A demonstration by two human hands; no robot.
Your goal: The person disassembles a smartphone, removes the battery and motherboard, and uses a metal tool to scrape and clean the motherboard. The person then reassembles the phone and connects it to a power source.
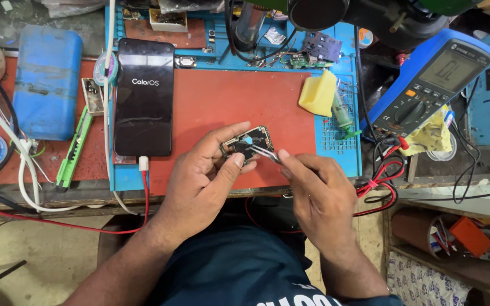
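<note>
L hand [208, 170] holds circuit board [248, 143], R hand [319, 192] w/ tweezers [263, 152] on it.

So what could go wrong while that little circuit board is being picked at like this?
The left hand pinches the circuit board only at its edge, above the red mat, so it might slip and drop. The tweezers in the right hand have sharp tips on the board and might scratch it. The phone is plugged in close by; an elbow could tug its cable.

A black smartphone [144, 96] lies screen-up, cabled, on a red work mat [228, 102]; a blue multimeter [435, 76], yellow sponge [317, 92], green utility knife [74, 150] and blue case [47, 82] crowd the bench.
</note>
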